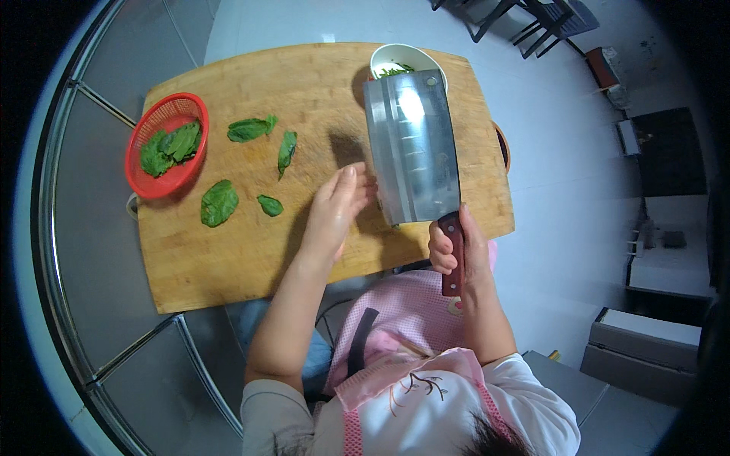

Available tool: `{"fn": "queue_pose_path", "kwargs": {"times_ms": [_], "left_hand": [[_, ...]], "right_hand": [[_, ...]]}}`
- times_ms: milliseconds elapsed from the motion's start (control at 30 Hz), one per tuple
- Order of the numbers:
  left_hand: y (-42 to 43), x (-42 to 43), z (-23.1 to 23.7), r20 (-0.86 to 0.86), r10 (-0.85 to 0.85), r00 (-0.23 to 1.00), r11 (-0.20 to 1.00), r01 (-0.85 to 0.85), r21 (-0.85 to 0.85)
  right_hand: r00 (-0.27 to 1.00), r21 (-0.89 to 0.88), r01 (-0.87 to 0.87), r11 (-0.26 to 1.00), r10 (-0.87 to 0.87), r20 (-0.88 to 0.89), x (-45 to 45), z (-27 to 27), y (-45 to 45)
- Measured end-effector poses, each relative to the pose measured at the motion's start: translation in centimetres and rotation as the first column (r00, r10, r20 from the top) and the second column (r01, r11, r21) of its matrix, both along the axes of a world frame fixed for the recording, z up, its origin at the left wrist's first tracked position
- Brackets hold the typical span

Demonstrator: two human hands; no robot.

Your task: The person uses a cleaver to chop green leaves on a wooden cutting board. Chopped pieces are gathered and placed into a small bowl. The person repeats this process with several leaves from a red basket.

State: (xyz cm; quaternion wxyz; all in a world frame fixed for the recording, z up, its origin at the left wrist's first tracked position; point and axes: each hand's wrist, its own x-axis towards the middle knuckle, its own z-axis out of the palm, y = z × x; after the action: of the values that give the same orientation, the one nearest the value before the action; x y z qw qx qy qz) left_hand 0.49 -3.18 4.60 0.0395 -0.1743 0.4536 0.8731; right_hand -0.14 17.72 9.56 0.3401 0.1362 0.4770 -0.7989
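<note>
My right hand (473, 245) grips the dark red riveted handle of a Chinese cleaver (413, 154), raised above the wooden cutting board (256, 256). Its broad steel blade points away from me, with one face towards the camera. Beside the blade's left edge is my left hand (342, 205), its fingers extended and apparently holding nothing; its fingertips are close to the steel, and contact is unclear. Loose green leaves lie on the board to the left: a large leaf (219, 203), a small leaf (270, 206), a narrow leaf (287, 153) and another leaf (251, 129). The blade hides the board beneath it.
A red plastic colander (165, 185) holding green leaves (177, 145) stands at the board's left end. At the far edge, a white bowl (408, 52) contains cut greens (393, 70), partly behind the blade. Metal cabinet fronts (142, 239) rise at left; dark chairs (550, 25) stand beyond.
</note>
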Motion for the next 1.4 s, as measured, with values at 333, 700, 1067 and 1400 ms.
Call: {"fn": "queue_pose_path", "kwargs": {"times_ms": [333, 700, 1067, 1400], "left_hand": [[-1.4, -0.9, -0.8, 0.001, -0.083, 0.997, 0.837, 0.069, 0.543], [-0.6, 0.1, -1.5, 0.044, -0.038, 0.998, 0.983, 0.045, -0.175], [3.6, 0.3, -2.1, -0.213, -0.387, 0.897, 0.315, -0.089, -0.945], [3.9, -0.1, -2.8, -0.142, -0.473, 0.869, 0.075, -0.121, -0.99]], "right_hand": [[0.978, -0.168, -0.206, 0.964, 0.207, -0.009, -4.1, -1.3, -0.4], [0.998, -0.485, -0.001, 0.875, -0.029, -0.055, -8.2, -2.2, 0.2], [0.971, -0.28, 0.124, 0.952, -0.175, -0.163, -7.1, -0.2, 0.5], [0.957, -0.283, 0.106, 0.953, -0.175, -0.231, -7.5, -0.9, 1.7]]}}
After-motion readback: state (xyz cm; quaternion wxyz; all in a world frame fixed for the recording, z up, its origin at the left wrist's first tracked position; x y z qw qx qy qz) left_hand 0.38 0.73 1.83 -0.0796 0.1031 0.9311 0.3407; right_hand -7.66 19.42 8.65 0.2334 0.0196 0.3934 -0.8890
